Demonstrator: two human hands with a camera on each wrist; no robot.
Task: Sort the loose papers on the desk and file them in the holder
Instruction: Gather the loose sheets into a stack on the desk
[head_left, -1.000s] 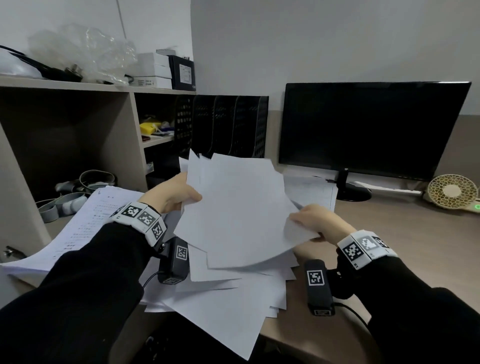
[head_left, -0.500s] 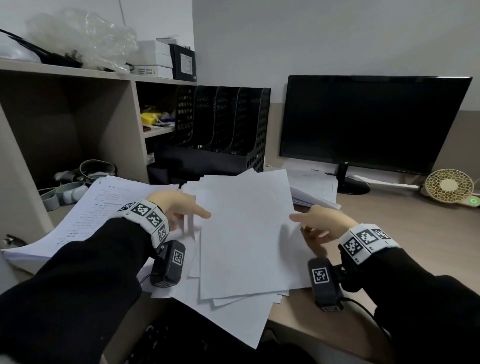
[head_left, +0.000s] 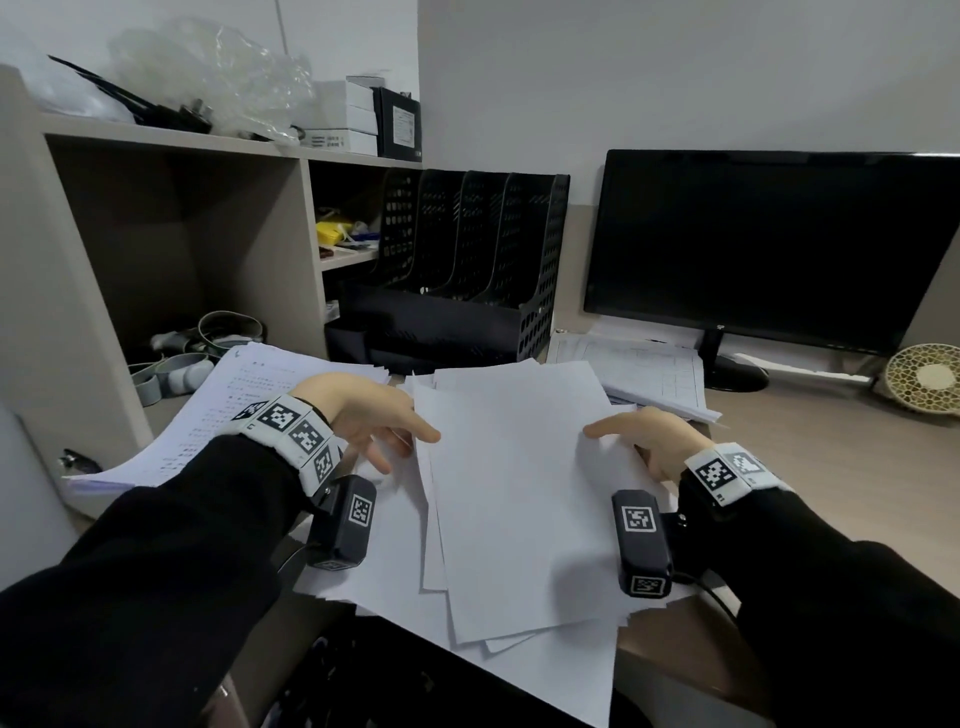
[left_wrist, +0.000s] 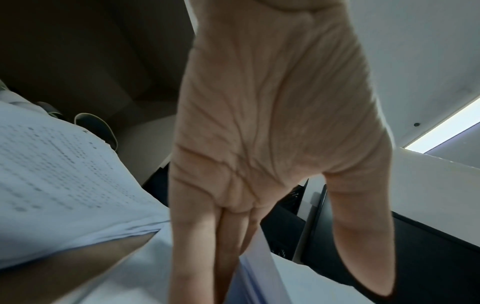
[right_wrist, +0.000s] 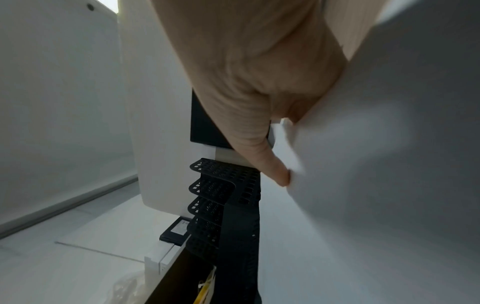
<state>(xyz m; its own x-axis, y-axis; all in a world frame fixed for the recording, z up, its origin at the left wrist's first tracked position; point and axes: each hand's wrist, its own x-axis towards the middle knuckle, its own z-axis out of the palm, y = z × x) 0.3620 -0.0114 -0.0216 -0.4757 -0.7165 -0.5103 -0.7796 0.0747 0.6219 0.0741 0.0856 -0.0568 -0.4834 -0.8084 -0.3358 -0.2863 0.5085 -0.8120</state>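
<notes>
Papers (head_left: 519, 493) lying in a loose fanned pile at the desk's (head_left: 831, 467) front edge, lower sheets overhanging it; placed flat, presumably for squaring before filing. Left hand (head_left: 363, 415) at the pile's left edge, thumb on top, straight fingers slid among the sheets per the left wrist view (left_wrist: 259, 144); relaxed, not clenched. Right hand (head_left: 649, 436) at the right edge, thumb on the top sheet, fingers tucked under it, so a light pinch on the papers (right_wrist: 389, 164). Both edges flanked, likely to align the sheets. Holder (head_left: 467, 270) at the desk's back, left of the monitor (head_left: 769, 249), slots apparently bare. Printed stack (head_left: 208, 410) at the left edge, another stack (head_left: 649, 369) under the monitor. Versus a second ago: pile then lifted and tilted in both hands, now lowered flat.
</notes>
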